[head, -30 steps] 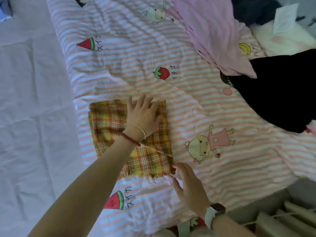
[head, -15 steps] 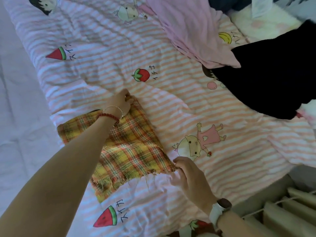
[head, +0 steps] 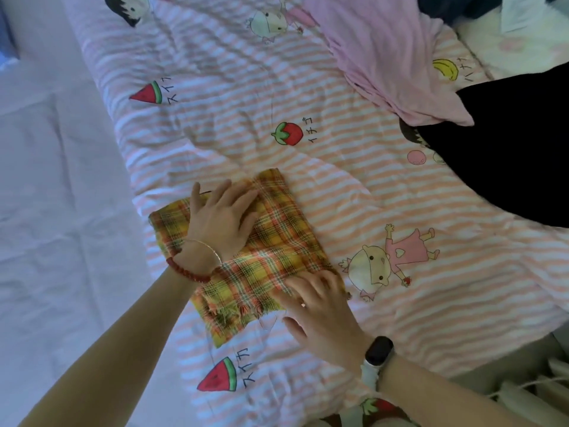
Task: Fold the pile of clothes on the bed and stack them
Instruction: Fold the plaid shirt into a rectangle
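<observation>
Centrally, the pink-and-white striped quilt [head: 234, 97], printed with cartoon figures and fruit, fills most of the view, with a pale sheet [head: 46, 241] running along its 9 o'clock side. A black garment [head: 508, 155] lies at 3 o'clock, and a pink garment [head: 388, 57] at 1 o'clock overlaps its upper edge. Just below centre, the folded yellow plaid cloth [head: 277, 238] rests flat on the quilt, its fringed edge toward 6 o'clock. The left hand [head: 221, 217], wearing a red bead bracelet and a thin bangle, presses palm-down with straight, spread fingers on the cloth's 10 o'clock half. The right hand [head: 320, 306], a dark watch on its wrist, lies flat with extended fingers on the cloth's 5 o'clock corner. Compared with half a second earlier, the left hand has released the far corner it was gripping and now flattens the cloth; the right hand has moved from beside the fringe onto the fabric.
</observation>
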The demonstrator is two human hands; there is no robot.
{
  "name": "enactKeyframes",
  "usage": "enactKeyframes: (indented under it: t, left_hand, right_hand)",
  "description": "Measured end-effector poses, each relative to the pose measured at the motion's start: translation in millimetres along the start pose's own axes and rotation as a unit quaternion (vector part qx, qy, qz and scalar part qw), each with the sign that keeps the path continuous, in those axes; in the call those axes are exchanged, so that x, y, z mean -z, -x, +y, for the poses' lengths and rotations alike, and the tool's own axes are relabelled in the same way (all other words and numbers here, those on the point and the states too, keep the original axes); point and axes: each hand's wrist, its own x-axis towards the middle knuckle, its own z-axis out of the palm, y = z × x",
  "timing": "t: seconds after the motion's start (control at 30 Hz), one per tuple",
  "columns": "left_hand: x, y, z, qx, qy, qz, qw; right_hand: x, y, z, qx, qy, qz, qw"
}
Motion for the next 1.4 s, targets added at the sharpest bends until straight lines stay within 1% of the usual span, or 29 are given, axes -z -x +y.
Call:
enactKeyframes:
  t: [0.07,0.17,0.33,0.4,0.47,0.53,0.6,0.8,0.9,1.03,1.07,1.13,1.2,1.27,1.3,1.33,1.4]
  left_hand:
    - [-5.9,14.0,-10.4,0.004,-0.046,-0.062,0.997]
    - [-16.8,16.6,-25.2,0.005,-0.057,-0.092,0.994]
    - [-29.0,10.1,-30.5,0.005,-0.066,-0.103,0.993]
    - [-32.9,11.4,-30.4,0.000,-0.061,-0.103,0.993]
    - [-34.0,12.5,-32.1,-0.005,-0.045,-0.103,0.994]
    - [-33.4,12.7,-35.6,-0.008,-0.025,-0.105,0.994]
    - [-33.1,13.6,-38.5,-0.011,-0.013,-0.108,0.994]
    - [-38.7,13.8,-41.6,-0.013,-0.009,-0.122,0.992]
    - [-40.2,12.7,-41.4,-0.011,-0.012,-0.127,0.992]
    - [-35.2,16.8,-37.9,-0.012,-0.021,-0.112,0.993]
    - [-32.8,20.2,-37.0,-0.014,-0.025,-0.095,0.995]
    - [-26.6,31.8,-34.3,-0.014,-0.017,-0.038,0.999]
    - [-21.3,51.6,-28.7,-0.010,0.024,0.042,0.999]
    - [-24.8,73.7,-21.0,-0.027,0.022,0.110,0.993]
    - [-27.7,83.3,-18.1,-0.034,0.012,0.114,0.993]
    - [-30.5,91.0,-16.1,-0.034,0.006,0.092,0.995]
    - [-37.3,100.5,-17.8,-0.007,-0.007,0.003,1.000]
  right_hand:
    - [-8.6,-15.4,-5.8,0.015,0.034,-0.016,0.999]
    - [-14.1,-30.9,-10.0,0.028,0.046,-0.004,0.999]
    - [-4.4,-36.6,-15.9,0.055,-0.037,0.049,0.997]
    - [0.6,-35.3,-19.1,0.059,-0.070,0.047,0.995]
    - [3.0,-34.5,-19.7,0.068,-0.096,0.023,0.993]
    - [2.3,-32.4,-17.9,0.080,-0.095,-0.005,0.992]
    - [0.8,-28.9,-15.9,0.088,-0.081,-0.014,0.993]
    - [-2.3,-24.4,-24.3,0.090,-0.094,0.030,0.991]
    - [-1.8,-25.5,-27.5,0.102,-0.093,0.032,0.990]
    - [-0.7,-24.0,-31.3,0.106,-0.121,-0.002,0.987]
    - [0.5,-23.2,-31.2,0.106,-0.139,-0.005,0.985]
    - [3.5,-20.5,-29.5,0.110,-0.154,0.001,0.982]
    - [5.2,-17.8,-25.4,0.085,-0.123,0.018,0.989]
    - [5.2,-16.3,-20.3,0.029,-0.060,0.023,0.998]
    - [4.2,-15.4,-18.3,0.005,-0.018,0.007,1.000]
    - [2.6,-13.7,-17.2,-0.011,0.021,-0.021,1.000]
    - [-2.2,-5.4,-18.7,-0.013,0.061,-0.093,0.994]
